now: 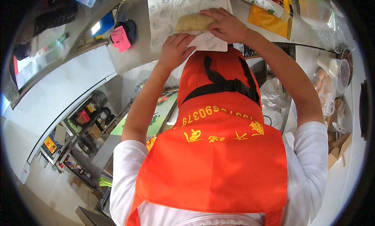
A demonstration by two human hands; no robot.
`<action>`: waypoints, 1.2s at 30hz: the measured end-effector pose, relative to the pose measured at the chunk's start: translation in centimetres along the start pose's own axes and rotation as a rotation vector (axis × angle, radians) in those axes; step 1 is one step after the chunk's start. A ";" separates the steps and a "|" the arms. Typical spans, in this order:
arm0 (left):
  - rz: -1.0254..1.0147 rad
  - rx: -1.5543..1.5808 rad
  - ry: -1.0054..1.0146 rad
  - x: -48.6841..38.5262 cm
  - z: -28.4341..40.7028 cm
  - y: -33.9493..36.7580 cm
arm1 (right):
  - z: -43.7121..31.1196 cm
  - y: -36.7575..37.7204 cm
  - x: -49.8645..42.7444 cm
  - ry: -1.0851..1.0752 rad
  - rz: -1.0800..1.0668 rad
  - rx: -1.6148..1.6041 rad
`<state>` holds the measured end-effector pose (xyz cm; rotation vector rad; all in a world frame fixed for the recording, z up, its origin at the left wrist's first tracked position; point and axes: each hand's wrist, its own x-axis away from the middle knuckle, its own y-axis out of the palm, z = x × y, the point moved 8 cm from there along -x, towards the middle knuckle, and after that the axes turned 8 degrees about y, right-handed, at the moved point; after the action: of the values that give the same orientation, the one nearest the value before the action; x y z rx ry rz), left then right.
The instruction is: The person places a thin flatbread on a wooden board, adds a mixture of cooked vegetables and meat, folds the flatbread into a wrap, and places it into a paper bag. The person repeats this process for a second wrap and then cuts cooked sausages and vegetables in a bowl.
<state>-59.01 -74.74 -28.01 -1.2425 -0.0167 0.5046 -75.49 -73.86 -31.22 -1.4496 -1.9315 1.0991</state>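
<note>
On the metal counter lies a sheet of printed food wrapping paper [164, 9], with a pale, long piece of food [190, 22], perhaps a roll or flatbread, on top of it. My left hand [178, 47] grips the near edge of the paper, its thumb below the fold. The near part of the sheet is lifted and folded between my hands. My right hand [227, 25] rests its fingers on the right end of the food, while its thumb and a bent finger are at the paper's near edge.
A pink and black cloth item [121, 39] lies left on the counter [140, 47]. Yellow packaging [271, 19] with a printed roll [260, 3] is at the right, beside clear plastic bags [319, 15]. Plastic cups [337, 67] stand at far right. A cluttered shelf is lower left.
</note>
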 end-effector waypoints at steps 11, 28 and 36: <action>-0.023 0.096 -0.072 0.2 -0.8 0.8 | 0.4 -0.3 -0.9 0.053 -0.080 -0.059; 0.089 -0.239 -0.179 -5.8 -0.7 -2.3 | -1.9 -2.0 -0.3 0.164 0.098 0.125; -0.010 -0.271 -0.364 -9.1 -5.7 -1.3 | 1.8 -4.6 -5.5 0.664 -0.159 0.159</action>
<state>-65.07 -83.53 -26.41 -1.3976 -0.4106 0.7318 -77.61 -80.16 -27.94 -1.3245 -1.4202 0.5763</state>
